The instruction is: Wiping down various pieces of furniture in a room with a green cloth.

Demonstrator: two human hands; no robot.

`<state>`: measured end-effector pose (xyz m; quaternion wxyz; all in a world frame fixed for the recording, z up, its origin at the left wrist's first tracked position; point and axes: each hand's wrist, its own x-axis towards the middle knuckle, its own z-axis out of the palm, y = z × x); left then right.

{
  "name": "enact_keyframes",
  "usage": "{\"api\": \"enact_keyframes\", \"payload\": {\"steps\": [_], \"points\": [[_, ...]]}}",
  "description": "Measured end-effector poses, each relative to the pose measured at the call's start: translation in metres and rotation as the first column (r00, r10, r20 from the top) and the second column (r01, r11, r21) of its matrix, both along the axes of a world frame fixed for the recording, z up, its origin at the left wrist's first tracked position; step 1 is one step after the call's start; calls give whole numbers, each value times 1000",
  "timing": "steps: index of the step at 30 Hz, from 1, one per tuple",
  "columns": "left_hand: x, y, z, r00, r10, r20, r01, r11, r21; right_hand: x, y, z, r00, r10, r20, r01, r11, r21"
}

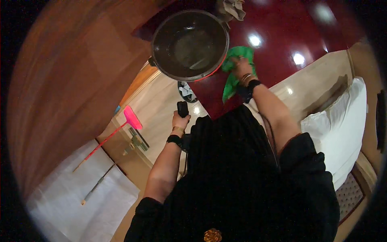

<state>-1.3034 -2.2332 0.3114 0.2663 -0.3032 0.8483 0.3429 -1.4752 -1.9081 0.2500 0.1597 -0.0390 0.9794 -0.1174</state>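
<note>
My left hand (180, 120) is closed around a small black object (182, 109), whose kind I cannot tell, beside the corner of a glossy dark red table (272, 60). My right hand (242, 69) presses on a green cloth (239, 56) that lies on the red surface. Left of the cloth stands a large round dark basin (190, 45) with a shallow layer of liquid in it and a red line along its near rim. A crumpled beige cloth (234, 9) lies at the basin's upper right.
On the pale floor below the table is a round dark container (187, 91) with white pieces in it. A pink floor squeegee (132, 117) and a grey mop (139, 139) are at the left, near a white sheet (90, 193). A large white covered object (338, 127) stands at the right.
</note>
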Motion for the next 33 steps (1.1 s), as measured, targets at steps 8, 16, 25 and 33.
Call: {"api": "enact_keyframes", "payload": {"steps": [8, 16, 25, 33], "points": [[3, 0, -19, 997, -78, -21, 79, 997, 9, 22, 58, -6, 928, -363, -84, 370, 924, 98], [-28, 32, -4, 977, -209, 28, 210, 978, 0, 165, -62, 46, 918, 393, 47, -386, 915, -119], [-83, 70, -26, 917, -395, -48, 396, 918, 13, 100, 85, 31, 818, 574, -41, -568, 795, -214], [-97, 128, -37, 896, -439, 65, 440, 859, -261, 24, 231, -16, 830, -459, -316, 511, 854, 100]]}}
